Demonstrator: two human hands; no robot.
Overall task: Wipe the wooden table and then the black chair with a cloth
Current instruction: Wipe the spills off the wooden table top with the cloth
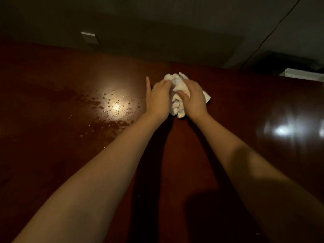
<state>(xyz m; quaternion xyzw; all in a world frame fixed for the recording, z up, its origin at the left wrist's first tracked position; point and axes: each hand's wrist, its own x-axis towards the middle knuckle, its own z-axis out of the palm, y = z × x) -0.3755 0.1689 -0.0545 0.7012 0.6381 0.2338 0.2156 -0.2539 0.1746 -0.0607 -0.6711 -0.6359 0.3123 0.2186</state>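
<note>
Lowest in the frame, two bare forearms run up from the bottom corners and converge just above the middle, casting dark shadows on the reddish-brown tabletop (184, 155). The left hand (157, 100) and the right hand (193, 99) meet there on a bunched white cloth (177, 95), which lies between and under them, resting on the wood. The cloth's long axis runs roughly up and down the frame, from a wad below the wrists to a crumpled end past the knuckles.

The left fingers (165, 83) curl into the cloth's upper left edge, while one digit (148, 85) sticks out straight along the hand's left side. The right fingers (184, 95) curl over the top of the bundle, the thumb pressing into its folds. Both hands grip it equally close.

The relation that matters: a patch of water droplets (112, 106) lies to the left of the hands, at center-left under a bright glare, so I judge the next wipe should sweep leftward, the left hand being nearer.

Farther up, the tabletop ends at a dim wall with a pale wall plate (89, 37) at upper left and a thin cable (268, 34) at upper right. The black chair is not seen. The cloth's underside and the fingertips buried in it are hidden.
</note>
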